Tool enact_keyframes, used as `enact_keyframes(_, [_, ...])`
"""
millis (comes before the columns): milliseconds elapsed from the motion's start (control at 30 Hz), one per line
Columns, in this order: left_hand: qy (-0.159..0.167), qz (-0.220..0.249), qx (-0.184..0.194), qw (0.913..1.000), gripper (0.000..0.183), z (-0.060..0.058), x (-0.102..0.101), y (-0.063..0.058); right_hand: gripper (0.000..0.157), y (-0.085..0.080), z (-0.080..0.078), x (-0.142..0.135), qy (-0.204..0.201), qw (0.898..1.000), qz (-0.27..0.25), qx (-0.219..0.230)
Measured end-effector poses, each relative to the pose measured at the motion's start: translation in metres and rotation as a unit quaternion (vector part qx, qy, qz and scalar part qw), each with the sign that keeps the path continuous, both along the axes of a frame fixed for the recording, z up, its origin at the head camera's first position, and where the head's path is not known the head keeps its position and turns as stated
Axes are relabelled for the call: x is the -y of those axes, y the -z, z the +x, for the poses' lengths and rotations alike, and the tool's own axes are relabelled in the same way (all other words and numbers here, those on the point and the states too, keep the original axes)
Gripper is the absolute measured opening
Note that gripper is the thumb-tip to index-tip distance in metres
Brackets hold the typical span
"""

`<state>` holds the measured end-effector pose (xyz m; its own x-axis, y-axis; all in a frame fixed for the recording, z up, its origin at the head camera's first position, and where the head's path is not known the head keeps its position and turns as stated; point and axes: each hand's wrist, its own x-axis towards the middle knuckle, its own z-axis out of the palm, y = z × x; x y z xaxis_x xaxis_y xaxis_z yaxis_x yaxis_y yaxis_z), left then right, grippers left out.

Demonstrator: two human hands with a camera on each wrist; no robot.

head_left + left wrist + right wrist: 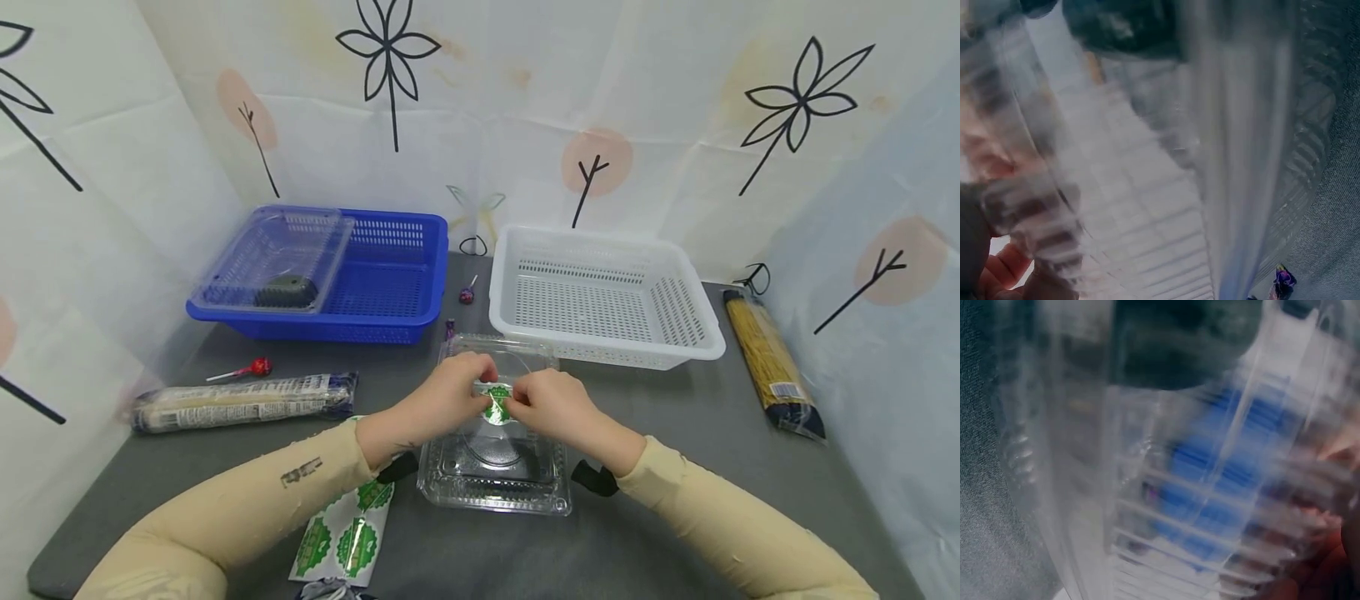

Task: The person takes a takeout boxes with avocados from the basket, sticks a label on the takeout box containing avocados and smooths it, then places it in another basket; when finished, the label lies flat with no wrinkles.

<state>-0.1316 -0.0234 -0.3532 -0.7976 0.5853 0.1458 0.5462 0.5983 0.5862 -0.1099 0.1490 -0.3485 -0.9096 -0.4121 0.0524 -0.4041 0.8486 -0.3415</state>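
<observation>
Over one box (491,454), both hands (453,387) (557,406) pinch a sticker (497,405); another box (288,242) holds something dark (287,292).

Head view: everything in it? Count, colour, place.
Table: 1, grey, underneath
Clamshell: 1, clear, table centre
Sticker: 1, green, over clamshell
Sticker sheet: 1, green-white, near left
Blue basket: 1, blue, back left
Container: 1, clear, over blue basket
Dark object: 1, black, in or beneath container
White basket: 1, white, back right
Lollipop: 1, red, left
Wrapped sweets: 2, purple, between baskets
Noodle pack: 1, pale, left
Spaghetti pack: 1, yellow, right
Grey item: 1, grey, bottom edge
Backdrop: 1, white, behind
Sleeves: 2, cream, arms
Wristbands: 2, black, wrists
Hands: 2, bare, at sticker
</observation>
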Motion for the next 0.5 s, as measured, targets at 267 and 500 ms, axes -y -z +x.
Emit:
enact_keyframes(267, [0.019, -0.018, -0.054, 0.9982, 0.019, 0.0023, -0.0029, 0.0029, 0.037, 0.0059, -0.0014, 0.0029, -0.012, 0.998, 0.028, -0.053])
enact_keyframes(500, [0.032, -0.095, -0.147, 0.9840, 0.013, 0.0068, 0.0003, 0.0077, 0.018, 0.0078, 0.0049, 0.0001, -0.038, 0.992, 0.036, -0.115])
